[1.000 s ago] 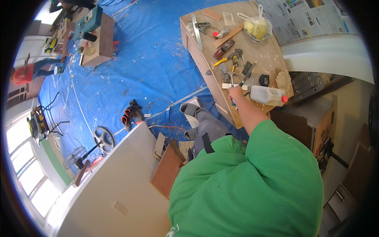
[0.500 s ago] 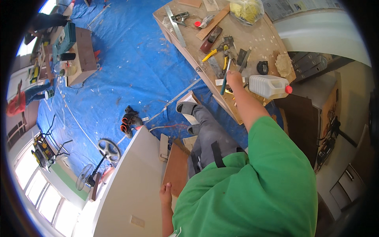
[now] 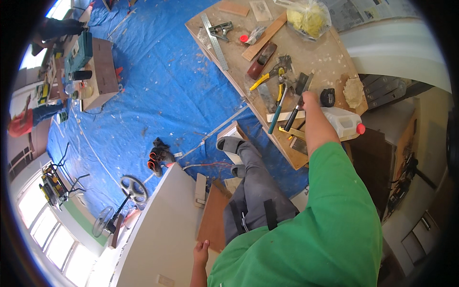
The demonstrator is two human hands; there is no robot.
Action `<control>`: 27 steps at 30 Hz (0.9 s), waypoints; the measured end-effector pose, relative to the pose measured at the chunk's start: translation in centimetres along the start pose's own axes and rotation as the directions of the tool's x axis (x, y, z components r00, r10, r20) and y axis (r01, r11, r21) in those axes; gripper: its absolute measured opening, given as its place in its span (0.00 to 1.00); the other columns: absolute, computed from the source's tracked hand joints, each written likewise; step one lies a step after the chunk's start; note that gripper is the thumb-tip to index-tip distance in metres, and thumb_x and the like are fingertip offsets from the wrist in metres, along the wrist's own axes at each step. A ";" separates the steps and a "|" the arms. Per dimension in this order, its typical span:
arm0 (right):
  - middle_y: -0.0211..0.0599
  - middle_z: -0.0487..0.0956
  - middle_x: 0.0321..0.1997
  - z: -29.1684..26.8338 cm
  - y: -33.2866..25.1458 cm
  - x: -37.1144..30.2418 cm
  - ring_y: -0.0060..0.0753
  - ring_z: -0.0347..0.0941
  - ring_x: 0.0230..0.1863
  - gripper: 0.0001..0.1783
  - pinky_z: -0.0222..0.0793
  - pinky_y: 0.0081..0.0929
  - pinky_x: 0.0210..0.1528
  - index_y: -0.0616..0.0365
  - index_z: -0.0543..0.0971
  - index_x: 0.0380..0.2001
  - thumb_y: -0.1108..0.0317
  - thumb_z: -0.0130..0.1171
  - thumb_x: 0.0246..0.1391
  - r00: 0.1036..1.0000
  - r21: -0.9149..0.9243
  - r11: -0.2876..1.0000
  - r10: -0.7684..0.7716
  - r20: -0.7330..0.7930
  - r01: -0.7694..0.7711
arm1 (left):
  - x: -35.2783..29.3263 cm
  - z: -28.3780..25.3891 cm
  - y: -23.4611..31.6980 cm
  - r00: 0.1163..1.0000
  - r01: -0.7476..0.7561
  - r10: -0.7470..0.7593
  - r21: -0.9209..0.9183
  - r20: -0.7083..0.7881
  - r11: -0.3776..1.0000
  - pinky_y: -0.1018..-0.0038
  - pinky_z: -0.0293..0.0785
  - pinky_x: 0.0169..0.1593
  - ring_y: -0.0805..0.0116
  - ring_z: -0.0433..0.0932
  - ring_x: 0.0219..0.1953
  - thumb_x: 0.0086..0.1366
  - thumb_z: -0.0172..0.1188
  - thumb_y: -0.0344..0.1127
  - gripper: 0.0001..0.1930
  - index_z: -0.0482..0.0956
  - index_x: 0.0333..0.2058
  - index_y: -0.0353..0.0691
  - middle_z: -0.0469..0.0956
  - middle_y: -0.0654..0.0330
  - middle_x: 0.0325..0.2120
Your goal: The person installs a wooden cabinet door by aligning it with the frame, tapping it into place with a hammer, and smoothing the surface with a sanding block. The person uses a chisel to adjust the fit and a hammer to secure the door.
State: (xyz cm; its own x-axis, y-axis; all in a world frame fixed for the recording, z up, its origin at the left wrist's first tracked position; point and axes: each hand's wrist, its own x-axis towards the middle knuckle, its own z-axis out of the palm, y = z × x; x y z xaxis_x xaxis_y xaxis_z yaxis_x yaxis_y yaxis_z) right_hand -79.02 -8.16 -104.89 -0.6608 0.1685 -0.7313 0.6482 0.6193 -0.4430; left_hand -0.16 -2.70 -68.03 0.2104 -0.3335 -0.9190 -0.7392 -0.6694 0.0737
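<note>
Over the worktable, my right hand (image 3: 310,100) is closed at the upper end of a black-handled tool (image 3: 290,121); the hand hides the tool's head. A teal-handled tool (image 3: 276,117) lies just left of it. Yellow-handled pliers (image 3: 266,79) and a dark red-brown hand plane (image 3: 262,60) rest farther up the table. Beside my right wrist are a small black object (image 3: 327,97) and a translucent jug (image 3: 342,122) with a red cap. My left hand (image 3: 201,252) hangs low, fingers curled with nothing seen in them, near a brown board (image 3: 212,217).
The worktable (image 3: 330,60) also bears a combination square (image 3: 215,43), a wood strip (image 3: 265,34) and a bag of yellow material (image 3: 308,20). A white panel (image 3: 153,225) stands at my left. Shoes (image 3: 159,155) lie on the blue tarp (image 3: 158,81). Another person (image 3: 28,118) is at far left.
My right hand has moved right from the teal-handled tool, which now lies uncovered, to the black-handled one. My view has shifted slightly; the left hand stays low.
</note>
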 end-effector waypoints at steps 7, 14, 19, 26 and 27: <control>0.33 0.72 0.28 -1.4 -0.9 -2.1 0.41 0.71 0.28 0.05 0.72 0.58 0.36 0.55 0.75 0.34 0.67 0.53 0.64 0.978 0.250 0.947 0.179 0.108 -0.201 | 0.6 -1.0 0.7 0.999 0.040 -0.041 -0.105 -0.008 0.994 0.72 0.72 0.49 0.72 0.77 0.40 0.71 0.59 0.46 0.18 0.82 0.37 0.33 0.82 0.60 0.33; 0.41 0.75 0.36 -2.0 -0.4 -2.6 0.42 0.74 0.33 0.06 0.74 0.47 0.36 0.60 0.75 0.41 0.74 0.58 0.62 0.991 0.369 0.920 0.116 0.067 -0.132 | 1.6 -0.7 1.0 0.997 0.074 -0.070 -0.153 0.031 0.985 0.75 0.71 0.48 0.75 0.76 0.38 0.72 0.60 0.44 0.15 0.81 0.37 0.35 0.81 0.64 0.32; 0.43 0.77 0.41 -2.5 -1.5 -4.3 0.44 0.76 0.40 0.09 0.75 0.46 0.47 0.59 0.75 0.46 0.73 0.56 0.63 0.997 0.440 0.896 0.076 -0.021 -0.059 | 1.7 -0.7 0.5 0.997 0.077 -0.072 -0.186 0.034 0.980 0.75 0.71 0.48 0.75 0.76 0.38 0.72 0.60 0.44 0.16 0.81 0.37 0.35 0.82 0.64 0.33; 0.60 0.81 0.52 -8.1 -2.6 1.7 0.57 0.79 0.53 0.29 0.73 0.43 0.58 0.70 0.82 0.46 0.56 0.59 0.48 0.811 -0.555 0.811 -0.446 -0.379 0.187 | 3.3 -0.5 -3.0 1.000 0.012 -0.010 -0.119 0.022 0.993 0.72 0.73 0.44 0.72 0.77 0.37 0.69 0.62 0.48 0.19 0.82 0.37 0.35 0.82 0.60 0.31; 0.59 0.83 0.50 -7.3 -2.3 -0.3 0.58 0.80 0.52 0.29 0.74 0.45 0.57 0.69 0.82 0.46 0.56 0.61 0.47 0.690 -0.615 0.731 -0.609 -0.392 0.296 | 3.0 -0.6 -3.0 1.000 -0.003 0.002 -0.089 -0.015 0.996 0.71 0.73 0.44 0.72 0.77 0.36 0.68 0.63 0.49 0.19 0.82 0.38 0.35 0.82 0.59 0.31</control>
State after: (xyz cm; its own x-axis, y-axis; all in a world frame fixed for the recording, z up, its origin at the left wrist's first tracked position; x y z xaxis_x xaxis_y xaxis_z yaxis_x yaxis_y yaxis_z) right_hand -83.12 -4.08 -99.88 -0.9987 0.0393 -0.0313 0.0453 0.9742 -0.2211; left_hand 3.12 -2.12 -70.80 0.2191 -0.3447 -0.9128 -0.6801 -0.7248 0.1105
